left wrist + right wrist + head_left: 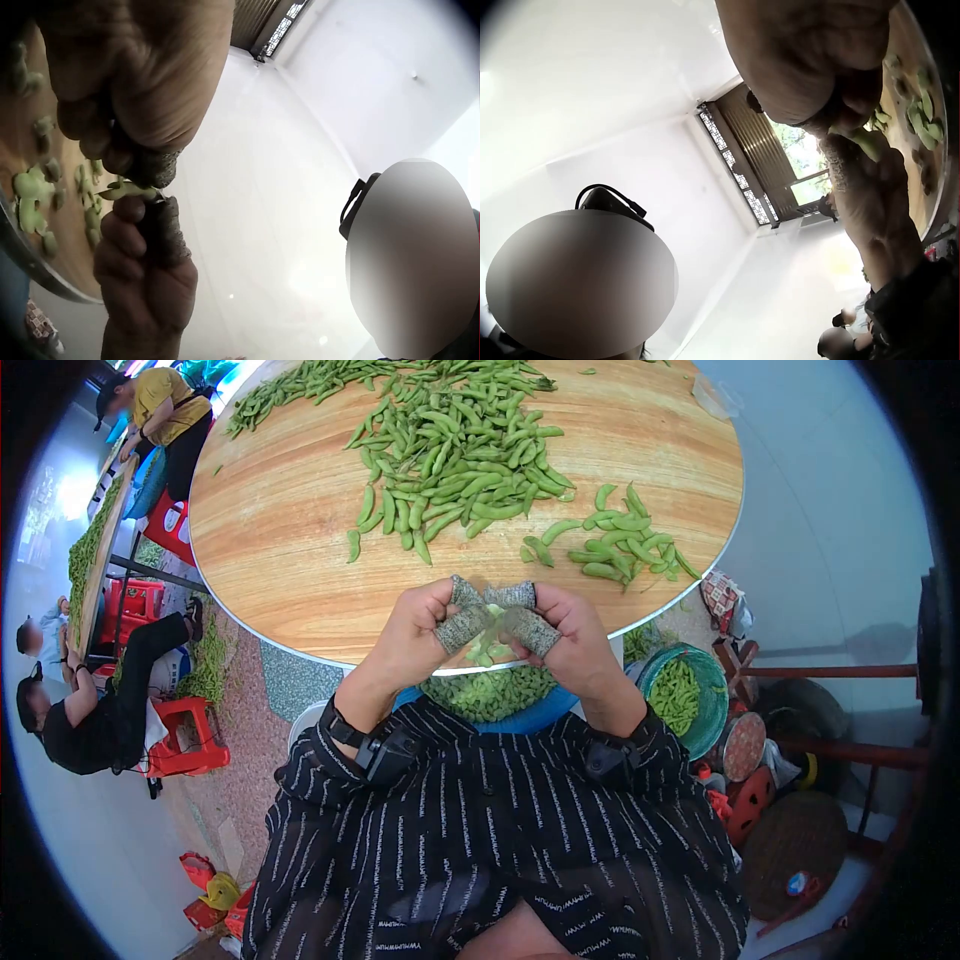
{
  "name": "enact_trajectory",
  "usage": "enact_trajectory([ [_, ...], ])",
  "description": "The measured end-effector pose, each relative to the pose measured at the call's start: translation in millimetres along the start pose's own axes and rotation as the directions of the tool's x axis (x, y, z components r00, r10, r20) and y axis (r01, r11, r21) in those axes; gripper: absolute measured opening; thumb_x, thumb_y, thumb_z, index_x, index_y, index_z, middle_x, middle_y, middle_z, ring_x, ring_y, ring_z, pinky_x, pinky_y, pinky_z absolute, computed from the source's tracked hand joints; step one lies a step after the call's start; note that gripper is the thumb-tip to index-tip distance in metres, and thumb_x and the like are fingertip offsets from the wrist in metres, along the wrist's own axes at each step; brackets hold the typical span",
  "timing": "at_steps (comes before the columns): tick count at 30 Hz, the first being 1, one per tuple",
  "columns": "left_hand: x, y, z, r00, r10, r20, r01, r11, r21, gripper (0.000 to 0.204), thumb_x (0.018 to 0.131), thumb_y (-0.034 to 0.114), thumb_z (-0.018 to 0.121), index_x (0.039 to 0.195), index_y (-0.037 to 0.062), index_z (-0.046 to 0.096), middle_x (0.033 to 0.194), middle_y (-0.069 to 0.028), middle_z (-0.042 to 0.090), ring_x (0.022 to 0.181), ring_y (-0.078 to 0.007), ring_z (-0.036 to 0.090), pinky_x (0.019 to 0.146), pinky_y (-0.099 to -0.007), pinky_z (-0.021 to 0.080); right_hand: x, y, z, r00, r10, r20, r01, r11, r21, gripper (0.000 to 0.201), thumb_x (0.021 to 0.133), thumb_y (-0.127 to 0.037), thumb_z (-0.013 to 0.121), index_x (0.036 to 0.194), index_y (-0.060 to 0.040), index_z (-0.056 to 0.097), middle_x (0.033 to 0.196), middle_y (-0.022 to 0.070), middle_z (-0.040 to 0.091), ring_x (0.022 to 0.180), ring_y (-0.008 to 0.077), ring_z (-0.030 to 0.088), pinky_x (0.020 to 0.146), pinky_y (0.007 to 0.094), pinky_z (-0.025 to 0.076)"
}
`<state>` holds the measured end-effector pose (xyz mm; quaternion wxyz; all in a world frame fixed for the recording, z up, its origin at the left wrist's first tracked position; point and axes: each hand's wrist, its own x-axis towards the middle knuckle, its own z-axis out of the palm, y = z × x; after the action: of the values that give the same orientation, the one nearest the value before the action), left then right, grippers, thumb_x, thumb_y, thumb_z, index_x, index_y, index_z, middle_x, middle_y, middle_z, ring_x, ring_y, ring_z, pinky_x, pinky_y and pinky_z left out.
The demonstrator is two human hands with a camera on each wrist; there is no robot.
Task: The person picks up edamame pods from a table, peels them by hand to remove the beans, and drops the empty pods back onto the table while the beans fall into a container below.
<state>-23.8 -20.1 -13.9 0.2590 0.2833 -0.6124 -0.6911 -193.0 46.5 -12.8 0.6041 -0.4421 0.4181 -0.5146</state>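
Both hands meet just above the near rim of a round wooden table. My left hand and right hand wear grey knitted finger sleeves and pinch one green soybean pod between them. The left wrist view shows the pod held between the left hand above and the right hand below. In the right wrist view the pod sits under the right hand. A large heap of pods lies mid-table, and a smaller heap lies to the right.
A blue basin of green pods sits under the hands at my lap. A green basin with more pods stands at the right, beside stools and clutter. At the left, people sit on red stools by another table.
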Motion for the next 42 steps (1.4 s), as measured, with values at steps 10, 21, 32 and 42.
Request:
enact_trajectory([
  [10, 2.3, 4.5, 9.9, 0.966, -0.143, -0.218, 0.133, 0.989, -0.06, 0.014, 0.076, -0.001, 0.057, 0.09, -0.0015, 0.054, 0.075, -0.0016, 0.058, 0.063, -0.0041, 0.051, 0.054, -0.016, 0.039, 4.3, 6.7, 15.5, 0.838, -0.546, -0.013, 0.305, 0.489, -0.817, 0.017, 0.063, 0.0, 0.054, 0.08, 0.0013, 0.051, 0.065, 0.0157, 0.049, 0.061, 0.031, 0.052, 0.052, 0.0369, 0.04],
  [21, 14.2, -14.4, 13.1, 0.98, -0.097, -0.172, 0.036, 0.945, -0.324, 0.021, 0.074, -0.008, 0.05, 0.094, -0.0004, 0.052, 0.082, -0.0061, 0.059, 0.066, -0.0067, 0.051, 0.053, -0.0164, 0.039, 13.9, 23.5, 3.9, 0.824, -0.565, -0.028, 0.348, 0.545, -0.763, 0.016, 0.061, 0.001, 0.052, 0.076, 0.0012, 0.047, 0.065, 0.0145, 0.047, 0.06, 0.0336, 0.048, 0.052, 0.038, 0.04],
  [32, 8.9, -4.9, 1.8, 0.983, -0.172, -0.063, 0.108, 0.821, -0.561, 0.019, 0.075, -0.004, 0.056, 0.094, -0.0007, 0.05, 0.078, -0.0105, 0.059, 0.05, -0.0039, 0.043, 0.041, -0.0146, 0.03, 0.5, 0.5, -1.4, 0.876, -0.48, -0.04, 0.342, 0.677, -0.652, 0.026, 0.067, 0.001, 0.054, 0.093, 0.0025, 0.053, 0.078, 0.0172, 0.051, 0.071, 0.0335, 0.052, 0.062, 0.0341, 0.043],
  [42, 7.0, -7.1, 1.9, 0.994, -0.101, -0.051, 0.056, 0.832, -0.552, 0.021, 0.075, -0.006, 0.057, 0.094, -0.0009, 0.05, 0.08, -0.0096, 0.06, 0.06, -0.0079, 0.054, 0.047, -0.0153, 0.04, 2.2, 4.6, 0.9, 0.903, -0.429, 0.013, 0.32, 0.654, -0.686, 0.018, 0.067, -0.001, 0.054, 0.085, 0.0023, 0.051, 0.071, 0.0166, 0.046, 0.065, 0.0347, 0.047, 0.056, 0.0376, 0.038],
])
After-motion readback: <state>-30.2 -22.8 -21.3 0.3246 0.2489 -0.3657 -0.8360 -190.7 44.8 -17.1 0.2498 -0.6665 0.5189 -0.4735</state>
